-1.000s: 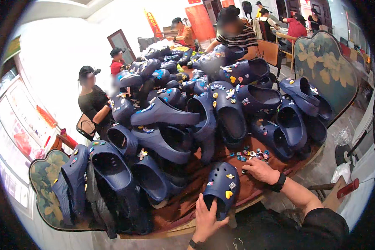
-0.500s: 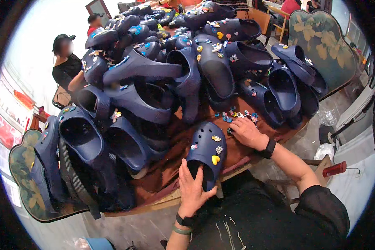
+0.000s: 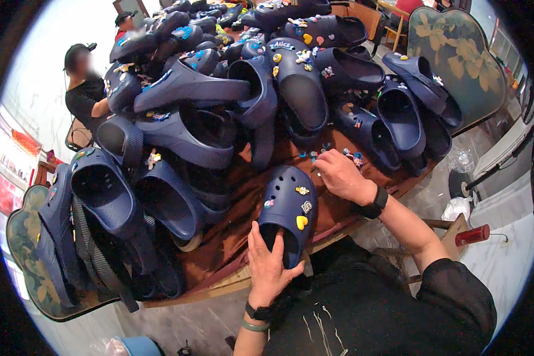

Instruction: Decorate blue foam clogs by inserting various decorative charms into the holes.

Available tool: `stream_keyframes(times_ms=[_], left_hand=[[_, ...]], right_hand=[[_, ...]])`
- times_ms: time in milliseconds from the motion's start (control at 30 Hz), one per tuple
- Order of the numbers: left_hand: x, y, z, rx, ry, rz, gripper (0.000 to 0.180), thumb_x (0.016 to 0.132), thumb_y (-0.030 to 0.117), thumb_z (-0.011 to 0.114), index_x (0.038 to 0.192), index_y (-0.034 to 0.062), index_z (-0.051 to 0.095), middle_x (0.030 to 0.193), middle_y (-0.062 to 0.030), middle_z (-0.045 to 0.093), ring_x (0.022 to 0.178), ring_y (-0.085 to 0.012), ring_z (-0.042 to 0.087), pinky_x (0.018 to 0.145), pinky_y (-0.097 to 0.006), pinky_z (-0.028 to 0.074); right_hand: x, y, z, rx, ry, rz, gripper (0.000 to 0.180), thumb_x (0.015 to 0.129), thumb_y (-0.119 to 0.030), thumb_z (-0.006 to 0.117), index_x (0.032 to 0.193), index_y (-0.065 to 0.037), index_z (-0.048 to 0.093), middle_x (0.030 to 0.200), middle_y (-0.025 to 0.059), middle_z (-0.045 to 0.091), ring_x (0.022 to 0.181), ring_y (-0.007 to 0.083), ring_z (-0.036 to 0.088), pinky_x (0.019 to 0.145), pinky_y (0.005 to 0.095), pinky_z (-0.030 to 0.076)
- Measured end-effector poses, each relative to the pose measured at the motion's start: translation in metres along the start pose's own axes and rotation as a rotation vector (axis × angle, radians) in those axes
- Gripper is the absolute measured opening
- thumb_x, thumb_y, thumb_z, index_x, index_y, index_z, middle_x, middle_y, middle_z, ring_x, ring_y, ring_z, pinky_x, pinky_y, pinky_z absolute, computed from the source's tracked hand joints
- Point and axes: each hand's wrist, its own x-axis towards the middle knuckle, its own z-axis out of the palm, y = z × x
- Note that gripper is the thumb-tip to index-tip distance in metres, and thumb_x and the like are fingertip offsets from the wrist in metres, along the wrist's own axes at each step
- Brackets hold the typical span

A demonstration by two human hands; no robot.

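A navy clog (image 3: 289,179) lies on the brown cloth in front of me, toe pointing away. My left hand (image 3: 269,258) grips it at the heel opening, with fingers inside and the thumb along the side. A yellow heart charm (image 3: 302,223), a grey charm (image 3: 307,207), a white-and-yellow figure charm (image 3: 302,190) and a small pink-and-white charm (image 3: 269,203) sit on its upper; other holes are bare. Right of the toe, my right hand (image 3: 342,176) is closed in a pinch on a small shoe charm, mostly hidden by the fingertips. Loose charms (image 3: 355,159) lie just beyond it.
Heaped navy clogs (image 3: 190,89) cover the far and left parts of the table, with more clogs (image 3: 401,113) at the right. The brown cloth (image 3: 231,237) runs to the wooden edge. A person in black (image 3: 83,95) is at the far left. A blue tub (image 3: 139,346) stands below.
My right hand has lifted off the cloth beside the charms, fingertips now pinched together and turned toward the clog. My left hand keeps its hold; the whole view has shifted slightly.
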Motion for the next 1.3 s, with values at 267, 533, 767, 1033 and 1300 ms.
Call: stream_keyframes(times_ms=[267, 533, 767, 1033, 1300], left_hand=[[0.002, 0.004, -0.001, 0.004, 0.004, -0.005, 0.083, 0.06, 0.036, 0.087, 0.127, 0.0026, 0.052, 0.154, -0.0352, 0.009, 0.137, -0.0544, 0.023, 0.109, -0.057, 0.03], [-0.003, 0.003, 0.003, 0.002, 0.019, 0.007, 0.088, 0.063, 0.037, 0.084, 0.138, 0.0087, 0.047, 0.153, -0.0335, 0.014, 0.138, -0.0513, 0.025, 0.105, -0.056, 0.034], [0.005, 0.002, -0.001, 0.014, -0.028, -0.029, 0.086, 0.061, 0.039, 0.087, 0.13, 0.0034, 0.052, 0.155, -0.0345, 0.006, 0.138, -0.0545, 0.021, 0.11, -0.057, 0.028], [0.008, -0.003, 0.0, 0.01, -0.054, -0.008, 0.087, 0.061, 0.043, 0.086, 0.13, 0.0046, 0.05, 0.152, -0.04, 0.012, 0.136, -0.0564, 0.024, 0.107, -0.058, 0.03], [-0.019, 0.0, 0.007, -0.016, -0.062, -0.008, 0.088, 0.066, 0.042, 0.081, 0.138, 0.0054, 0.046, 0.154, -0.0346, 0.012, 0.139, -0.0538, 0.018, 0.107, -0.06, 0.029]], right_hand=[[0.019, -0.001, 0.011, 0.206, -0.046, -0.055, 0.018, 0.082, -0.003, 0.063, 0.1, -0.005, 0.063, 0.092, 0.013, 0.06, 0.093, 0.0343, 0.059, 0.08, 0.0418, 0.049], [0.049, -0.04, 0.026, 0.565, -0.407, 0.318, 0.026, 0.086, -0.021, 0.068, 0.102, 0.0, 0.068, 0.088, 0.0139, 0.07, 0.078, 0.0181, 0.066, 0.073, 0.0314, 0.051], [0.058, -0.029, 0.049, 0.286, -0.307, 0.248, 0.023, 0.082, -0.031, 0.074, 0.093, -0.011, 0.068, 0.109, 0.0126, 0.055, 0.113, 0.0337, 0.045, 0.097, 0.0428, 0.037], [0.049, -0.034, 0.05, 0.245, 0.037, -0.198, 0.007, 0.079, -0.011, 0.069, 0.08, -0.009, 0.062, 0.088, 0.0077, 0.062, 0.086, 0.0295, 0.058, 0.076, 0.0429, 0.043], [0.04, -0.065, 0.006, -0.314, -0.346, -0.546, 0.018, 0.069, -0.02, 0.067, 0.085, -0.012, 0.069, 0.097, 0.0015, 0.055, 0.106, 0.0212, 0.05, 0.094, 0.0488, 0.035]])
